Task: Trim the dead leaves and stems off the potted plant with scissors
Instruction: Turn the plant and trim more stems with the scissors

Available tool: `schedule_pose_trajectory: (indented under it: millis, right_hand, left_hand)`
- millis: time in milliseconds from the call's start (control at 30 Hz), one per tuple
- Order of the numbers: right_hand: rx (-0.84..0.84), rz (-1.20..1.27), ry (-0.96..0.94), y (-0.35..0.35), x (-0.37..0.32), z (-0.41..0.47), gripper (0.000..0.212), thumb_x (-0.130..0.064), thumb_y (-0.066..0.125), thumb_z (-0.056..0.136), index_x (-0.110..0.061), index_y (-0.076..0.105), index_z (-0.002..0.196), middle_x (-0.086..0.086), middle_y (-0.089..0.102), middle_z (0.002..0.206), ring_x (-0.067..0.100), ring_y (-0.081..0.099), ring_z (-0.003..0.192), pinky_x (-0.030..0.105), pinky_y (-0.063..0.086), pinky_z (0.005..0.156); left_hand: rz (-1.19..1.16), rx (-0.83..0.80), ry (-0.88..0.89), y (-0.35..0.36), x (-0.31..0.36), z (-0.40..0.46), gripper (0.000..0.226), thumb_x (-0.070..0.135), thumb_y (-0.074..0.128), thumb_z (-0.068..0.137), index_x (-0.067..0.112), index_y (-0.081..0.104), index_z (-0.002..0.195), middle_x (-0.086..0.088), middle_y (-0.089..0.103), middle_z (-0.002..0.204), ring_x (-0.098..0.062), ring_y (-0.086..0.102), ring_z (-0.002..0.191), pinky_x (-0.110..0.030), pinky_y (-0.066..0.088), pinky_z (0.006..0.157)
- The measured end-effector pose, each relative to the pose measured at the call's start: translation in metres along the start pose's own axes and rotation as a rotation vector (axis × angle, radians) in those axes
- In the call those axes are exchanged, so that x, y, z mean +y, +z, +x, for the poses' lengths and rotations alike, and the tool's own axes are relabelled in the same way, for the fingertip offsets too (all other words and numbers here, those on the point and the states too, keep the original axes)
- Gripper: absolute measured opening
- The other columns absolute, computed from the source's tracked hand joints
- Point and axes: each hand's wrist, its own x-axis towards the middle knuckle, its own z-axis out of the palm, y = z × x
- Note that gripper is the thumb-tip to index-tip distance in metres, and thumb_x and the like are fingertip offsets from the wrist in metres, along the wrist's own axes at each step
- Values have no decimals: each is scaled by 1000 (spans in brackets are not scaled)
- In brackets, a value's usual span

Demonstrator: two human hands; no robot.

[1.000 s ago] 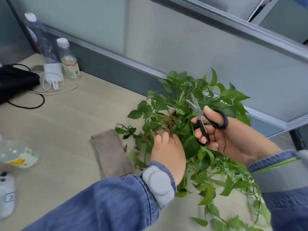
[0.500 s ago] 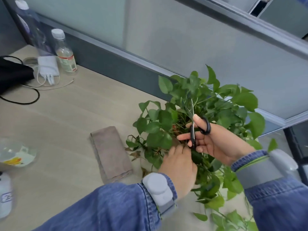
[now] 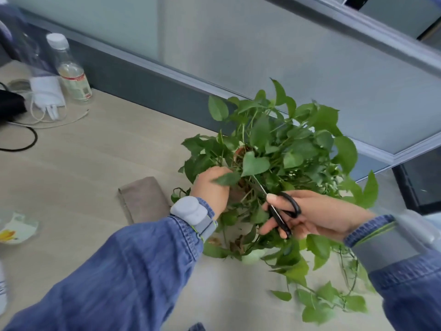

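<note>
Pale wood desk (image 3: 100, 168) against a frosted partition. Since half a second ago the scissors (image 3: 276, 209) have dropped from above the foliage to low in the potted plant (image 3: 281, 149), blades angled in toward the left hand (image 3: 211, 187); a cut looks imminent. Right hand (image 3: 307, 215) grips the handles. Left hand's fingers are hidden among leaves, grasp unclear. Terracotta pot rim (image 3: 239, 151), just beyond the left hand, contents hidden. Clear bottle (image 3: 69, 68) far left holds a little pale liquid.

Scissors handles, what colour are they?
Black. The scissors handles loop around the right hand's thumb and fingers, clearest in the head view.
</note>
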Motion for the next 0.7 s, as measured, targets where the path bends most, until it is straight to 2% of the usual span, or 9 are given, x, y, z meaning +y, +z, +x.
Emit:
schedule_pose_trajectory:
  millis: [100,200,300,400,567,700]
  right_hand:
    - [-17,-40,47,-5,0,1,69,-57,65,83,-5,53,126,19,75,106,19,61,66,21,43,50]
    - [-42,-49,73,-8,-3,3,72,-58,71,81,-2,55,123,24,74,103,19,58,62,20,40,46]
    - [-75,-3,97,-12,-5,5,66,-56,74,79,-4,59,117,27,73,99,20,58,60,19,40,43]
    - [-86,48,116,-13,-5,7,62,-52,71,79,-3,60,115,24,72,91,21,59,59,19,40,41]
    - [-91,176,152,-6,-5,13,51,-47,68,83,-5,60,110,15,67,78,17,57,56,18,37,38]
    - [-92,229,182,-5,-4,13,49,-47,68,83,-6,60,109,12,64,76,16,55,55,17,36,37]
  left_hand:
    - [44,-15,65,1,-2,4,24,20,49,96,20,69,111,-1,66,114,-25,56,106,-33,47,87]
    - [166,-70,115,2,-2,2,21,30,54,94,22,66,109,0,64,111,-27,50,107,-41,48,86]
    - [229,-39,130,5,-4,-1,24,38,60,88,21,60,105,-1,62,106,-27,54,101,-41,48,83]
    - [271,1,139,10,-5,-1,21,37,61,88,24,57,103,2,63,106,-26,55,99,-40,44,84]
    - [253,34,109,10,-4,4,11,34,56,89,29,65,95,4,67,100,-27,58,91,-37,35,83]
    - [188,33,35,8,-10,7,13,33,56,89,31,68,85,8,71,90,-23,61,87,-35,30,82]
